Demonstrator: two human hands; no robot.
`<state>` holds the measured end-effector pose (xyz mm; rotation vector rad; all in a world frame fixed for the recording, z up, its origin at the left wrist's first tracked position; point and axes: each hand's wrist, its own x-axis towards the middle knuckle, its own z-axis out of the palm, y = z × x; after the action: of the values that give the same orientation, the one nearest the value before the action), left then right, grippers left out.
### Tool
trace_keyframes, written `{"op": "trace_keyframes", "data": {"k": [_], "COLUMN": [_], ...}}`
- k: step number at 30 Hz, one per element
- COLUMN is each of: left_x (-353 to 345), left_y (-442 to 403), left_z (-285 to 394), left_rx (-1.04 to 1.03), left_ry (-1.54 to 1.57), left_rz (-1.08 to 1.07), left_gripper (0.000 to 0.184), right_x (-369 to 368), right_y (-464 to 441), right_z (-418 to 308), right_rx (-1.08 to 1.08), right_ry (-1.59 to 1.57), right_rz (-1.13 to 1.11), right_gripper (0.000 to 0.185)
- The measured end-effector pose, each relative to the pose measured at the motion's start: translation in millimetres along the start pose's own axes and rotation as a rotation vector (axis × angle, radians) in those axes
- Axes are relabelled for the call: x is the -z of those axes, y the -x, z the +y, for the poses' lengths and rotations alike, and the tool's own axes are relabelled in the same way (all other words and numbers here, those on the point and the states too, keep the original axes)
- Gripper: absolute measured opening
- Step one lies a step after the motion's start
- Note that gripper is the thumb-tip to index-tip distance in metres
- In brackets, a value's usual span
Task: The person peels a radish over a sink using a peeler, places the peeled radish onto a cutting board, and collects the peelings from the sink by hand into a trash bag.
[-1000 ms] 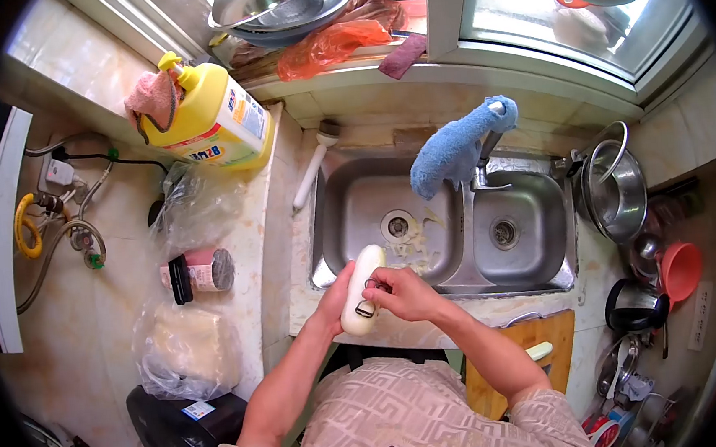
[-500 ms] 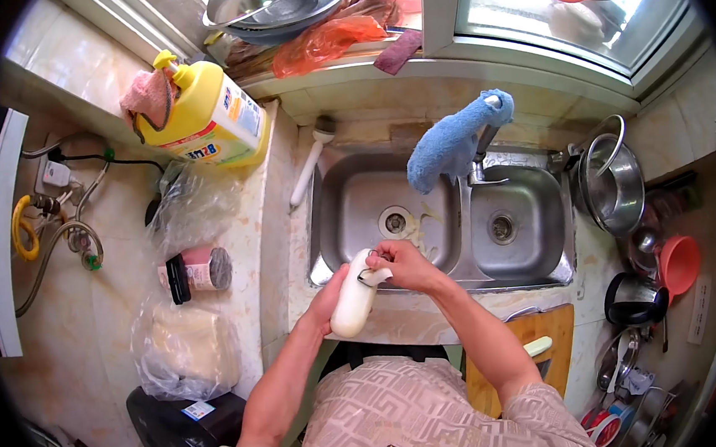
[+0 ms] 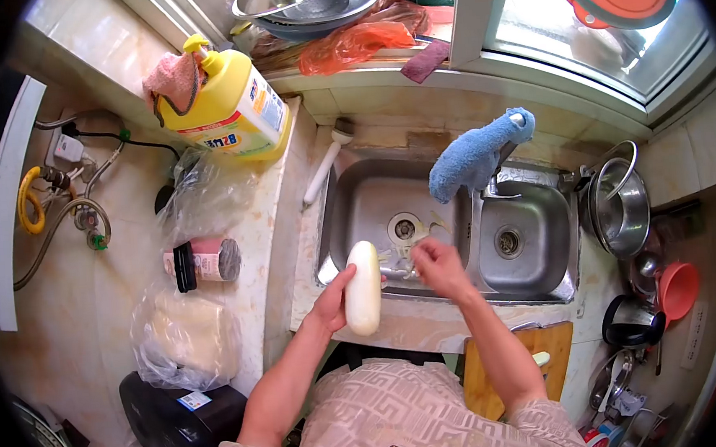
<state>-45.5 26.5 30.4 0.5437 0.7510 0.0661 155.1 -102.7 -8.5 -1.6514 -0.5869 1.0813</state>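
Observation:
A long white vegetable (image 3: 363,289) stands out in front of the sink's near edge, with my left hand (image 3: 333,303) wrapped round its left side. To its right, my right hand (image 3: 440,267) is over the near right part of the large sink basin (image 3: 360,198), fingers bent together. The peeler seen earlier is blurred near its fingertips, at the left of them. Pale peel scraps (image 3: 435,220) lie in the basin near the drain.
A blue cloth (image 3: 471,160) hangs over the faucet. A cutting board (image 3: 560,359) with a pale green piece lies at the right. A yellow bottle (image 3: 239,107) and a bagged block (image 3: 186,334) are on the left counter. Metal bowls (image 3: 622,207) lean at the right.
My right hand has moved right, away from the vegetable, taking the peeler off it. My left hand still holds the vegetable, now more upright. The whole view has shifted slightly.

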Motion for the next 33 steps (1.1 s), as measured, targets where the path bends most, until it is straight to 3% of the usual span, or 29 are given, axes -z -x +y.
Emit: {"op": "trace_keyframes", "data": {"k": [1,3,6,9,12,15,19,21,24,27,29,31,33], "left_x": [-5.6,-7.1,4.7,-12.6,-6.6,-4.9,13.7,7.6,-0.8,4.3,4.7,4.7,7.9], "left_y": [-2.2,-11.2,-28.5,-26.9,-31.9,-18.8,-14.4,-0.7,9.1,1.3,-7.9,-18.9,-31.8], "left_z": [3.8,3.2,-5.7,-0.6,0.2,2.9,-12.1,-15.2,-8.5,-6.0,0.6,-2.9,-7.0], "left_rx": [0.006,0.039,0.104,0.129,0.099,0.194,0.208,0.174,0.097,0.104,0.091,0.071,0.085], "left_ry": [-0.016,0.010,0.001,-0.106,-0.186,-0.333,-0.311,-0.224,-0.032,0.102,0.077,0.109,0.134], "left_rz": [0.021,0.029,0.013,0.073,0.125,0.120,0.154,0.091,0.026,0.031,0.072,0.067,0.037], "left_gripper": [0.057,0.054,0.052,0.053,0.053,0.050,0.052,0.056,0.059,0.059,0.058,0.057,0.056], "right_x": [-9.1,-28.2,-38.3,-37.6,-40.3,-28.9,-13.7,3.7,22.1,14.4,-0.7,-20.5,-39.1], "right_y": [20.8,43.0,44.9,36.8,31.6,-0.8,-39.8,-77.7,-73.1,-51.9,-27.9,21.7,39.5], "right_z": [-22.9,-44.7,-51.1,-44.7,-37.1,-22.4,-4.8,55.0,95.9,61.3,28.2,-37.7,-43.8], "right_rx": [-0.092,-0.055,-0.029,0.163,0.213,0.096,0.050,0.088,0.042,0.157,0.167,-0.028,0.060], "right_ry": [-0.259,-0.280,-0.053,0.128,0.045,-0.044,-0.008,0.347,1.114,0.905,0.284,-0.148,-0.119], "right_rz": [-0.217,-0.450,-0.498,-0.390,-0.327,-0.204,-0.061,0.142,0.118,0.317,0.011,-0.319,-0.388], "right_gripper": [0.021,0.020,0.021,0.022,0.022,0.021,0.022,0.025,0.027,0.024,0.022,0.022,0.021]}}
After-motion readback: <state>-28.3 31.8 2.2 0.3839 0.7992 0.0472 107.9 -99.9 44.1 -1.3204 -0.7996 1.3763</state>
